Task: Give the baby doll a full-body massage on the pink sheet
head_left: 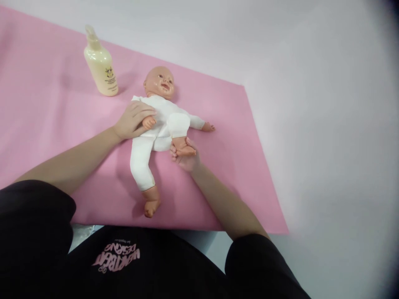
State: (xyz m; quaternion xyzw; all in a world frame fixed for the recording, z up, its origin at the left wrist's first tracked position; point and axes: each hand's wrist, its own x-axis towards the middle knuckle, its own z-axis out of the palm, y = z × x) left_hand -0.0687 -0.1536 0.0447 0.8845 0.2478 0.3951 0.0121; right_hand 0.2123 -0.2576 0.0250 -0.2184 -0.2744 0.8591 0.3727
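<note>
A baby doll (165,106) with a bald plastic head and a white cloth body lies on its back on a pink cover (199,199). My left hand (134,118) lies over the doll's arm at the side of its belly, the doll's small hand showing between my fingers and thumb. My right hand (188,160) is wrapped from below around one of the doll's feet, holding that leg bent and raised; part of my palm is hidden behind the foot. The doll's other leg stretches straight toward me, and its other arm reaches out to the right.
A pale yellow pump bottle (102,68) stands upright on the cover, left of the doll's head. Along the back and right runs a white wall or surface (311,124) beyond the cover's edge. My torso is close to the front edge.
</note>
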